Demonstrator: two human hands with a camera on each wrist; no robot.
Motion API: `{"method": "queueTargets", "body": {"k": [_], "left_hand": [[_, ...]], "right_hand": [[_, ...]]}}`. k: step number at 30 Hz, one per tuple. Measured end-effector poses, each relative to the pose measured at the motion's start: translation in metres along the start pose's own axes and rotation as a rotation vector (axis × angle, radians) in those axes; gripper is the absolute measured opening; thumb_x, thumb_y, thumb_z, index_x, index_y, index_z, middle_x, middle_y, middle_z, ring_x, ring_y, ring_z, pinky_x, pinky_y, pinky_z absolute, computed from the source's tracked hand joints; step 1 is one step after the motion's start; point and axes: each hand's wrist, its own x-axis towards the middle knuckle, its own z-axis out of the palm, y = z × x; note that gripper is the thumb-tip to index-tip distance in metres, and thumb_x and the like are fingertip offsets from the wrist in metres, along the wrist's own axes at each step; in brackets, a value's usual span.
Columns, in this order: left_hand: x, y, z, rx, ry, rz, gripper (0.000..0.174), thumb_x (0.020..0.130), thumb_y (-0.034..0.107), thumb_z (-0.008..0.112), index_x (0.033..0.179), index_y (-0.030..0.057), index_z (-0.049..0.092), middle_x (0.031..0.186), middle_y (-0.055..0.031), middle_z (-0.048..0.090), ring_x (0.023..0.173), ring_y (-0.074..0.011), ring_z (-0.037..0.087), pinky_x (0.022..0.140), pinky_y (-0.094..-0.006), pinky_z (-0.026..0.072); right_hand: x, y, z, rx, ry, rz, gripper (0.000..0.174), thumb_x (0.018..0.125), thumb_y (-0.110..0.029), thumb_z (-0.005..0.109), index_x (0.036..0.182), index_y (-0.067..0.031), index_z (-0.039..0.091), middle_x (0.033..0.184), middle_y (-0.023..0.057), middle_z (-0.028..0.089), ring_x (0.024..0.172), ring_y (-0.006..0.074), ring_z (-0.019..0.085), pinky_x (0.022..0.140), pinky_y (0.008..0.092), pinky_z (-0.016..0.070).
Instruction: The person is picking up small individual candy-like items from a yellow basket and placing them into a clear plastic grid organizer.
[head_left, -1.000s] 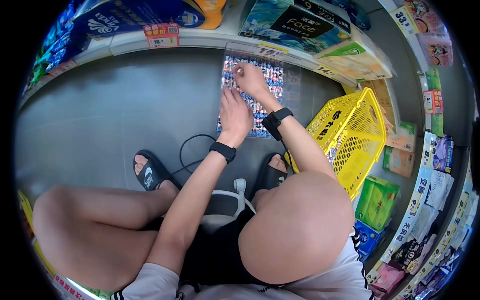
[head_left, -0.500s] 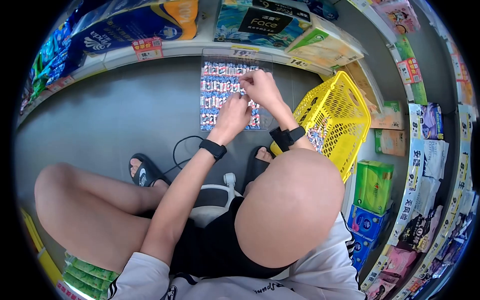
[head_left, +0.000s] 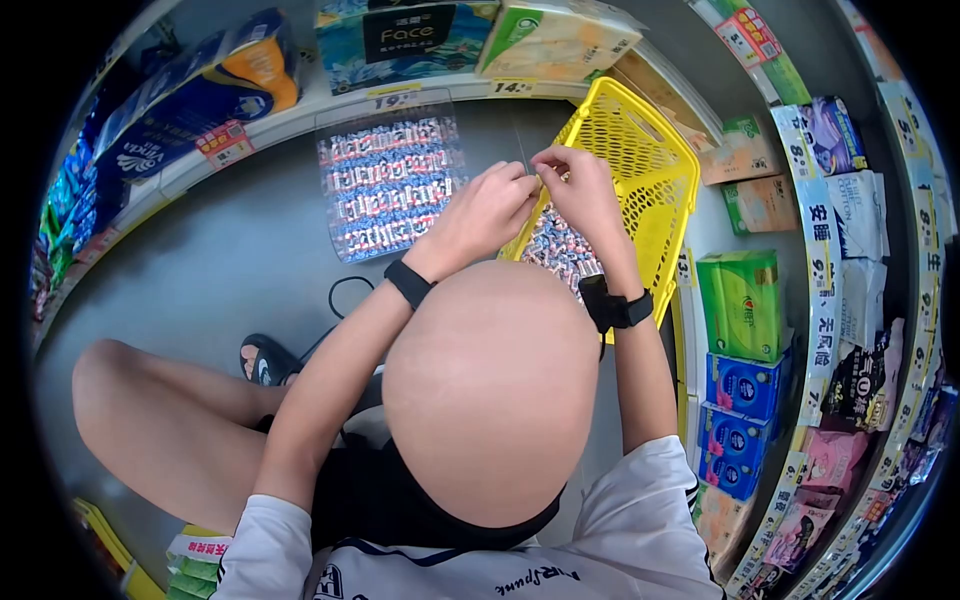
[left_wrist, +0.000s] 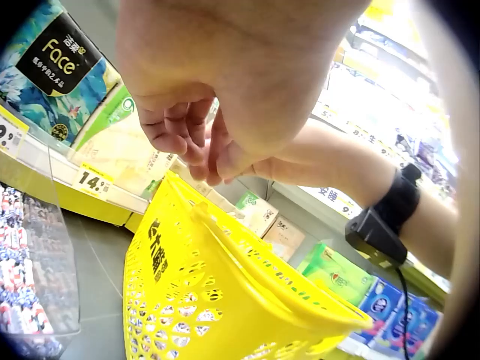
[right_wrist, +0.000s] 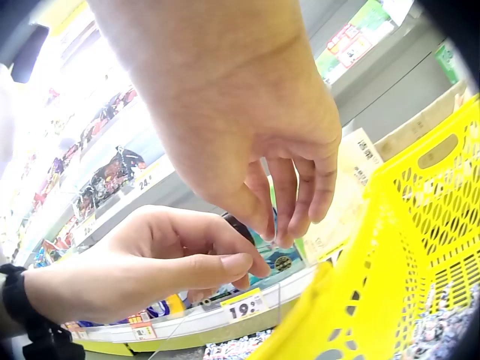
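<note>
Both hands hover together over the near left rim of a yellow shopping basket (head_left: 672, 190), fingertips close to one another. My left hand (head_left: 488, 205) comes in from the left with fingers loosely bent; nothing shows in them. Beside it my right hand (head_left: 585, 195) hangs with relaxed fingers, its thumb near the fingertips and no item visible there. Loose small wrapped candies (head_left: 562, 245) in red, white and blue lie in the basket bottom. Left of the hands, a clear plastic box (head_left: 385, 116) stands on the floor, holding rows of similar candies (head_left: 385, 185).
Shelves with tissue packs (head_left: 405, 40) and price tags curve along the back. On the right stand a green pack (head_left: 740, 300), blue packs (head_left: 738, 385) and more stocked shelves. A raised knee (head_left: 490, 390) sits just below the hands. A cable (head_left: 350, 290) lies on the floor.
Both hands have left the rows of candies in the clear box and moved right to the basket's rim. The head view has swung right with them.
</note>
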Motion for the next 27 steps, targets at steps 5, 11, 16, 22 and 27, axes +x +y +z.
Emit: {"method": "queueTargets", "body": {"k": [5, 11, 16, 22, 27], "left_hand": [[0.035, 0.009, 0.03, 0.018, -0.198, 0.111, 0.012, 0.093, 0.008, 0.065, 0.097, -0.0016, 0.069, 0.097, -0.0181, 0.065, 0.097, -0.0386, 0.065, 0.085, -0.0489, 0.0541], [0.071, 0.012, 0.085, 0.274, -0.786, 0.149, 0.016, 0.088, 0.002, 0.063, 0.101, 0.0001, 0.073, 0.096, -0.0199, 0.073, 0.093, -0.04, 0.072, 0.08, -0.0491, 0.0582], [0.078, 0.022, 0.124, 0.439, -0.948, 0.079, 0.031, 0.09, 0.006, 0.065, 0.116, 0.0186, 0.077, 0.103, -0.0134, 0.077, 0.098, -0.0353, 0.075, 0.081, -0.0474, 0.0605], [0.078, 0.02, 0.15, 0.504, -1.061, 0.041, 0.039, 0.087, 0.016, 0.075, 0.125, 0.024, 0.074, 0.105, -0.0107, 0.077, 0.098, -0.033, 0.076, 0.081, -0.0454, 0.0614], [0.075, 0.022, 0.168, 0.594, -1.135, 0.08, 0.045, 0.08, 0.02, 0.083, 0.124, 0.027, 0.076, 0.106, -0.0091, 0.078, 0.096, -0.0318, 0.077, 0.078, -0.0457, 0.0623]], "right_hand": [[-0.031, 0.047, -0.023, -0.168, -0.057, 0.135, 0.019, 0.09, -0.008, 0.066, 0.102, -0.001, 0.078, 0.096, 0.0207, 0.077, 0.09, 0.038, 0.076, 0.085, 0.0446, 0.0596], [-0.056, 0.112, -0.022, -0.273, -0.313, 0.232, 0.023, 0.089, -0.012, 0.072, 0.108, 0.0011, 0.076, 0.097, 0.025, 0.076, 0.091, 0.0431, 0.073, 0.083, 0.0476, 0.0574], [-0.065, 0.142, -0.018, -0.255, -0.591, 0.406, 0.034, 0.086, -0.013, 0.075, 0.12, -0.005, 0.075, 0.115, 0.0236, 0.075, 0.108, 0.04, 0.071, 0.094, 0.047, 0.0568], [-0.071, 0.17, -0.016, -0.259, -0.775, 0.414, 0.049, 0.084, -0.02, 0.081, 0.132, -0.0118, 0.071, 0.126, 0.019, 0.074, 0.116, 0.0372, 0.07, 0.098, 0.0465, 0.0565], [-0.072, 0.179, -0.011, -0.325, -0.838, 0.417, 0.046, 0.085, -0.009, 0.074, 0.13, -0.0168, 0.075, 0.117, 0.0189, 0.076, 0.108, 0.0368, 0.073, 0.094, 0.0453, 0.0577]]}}
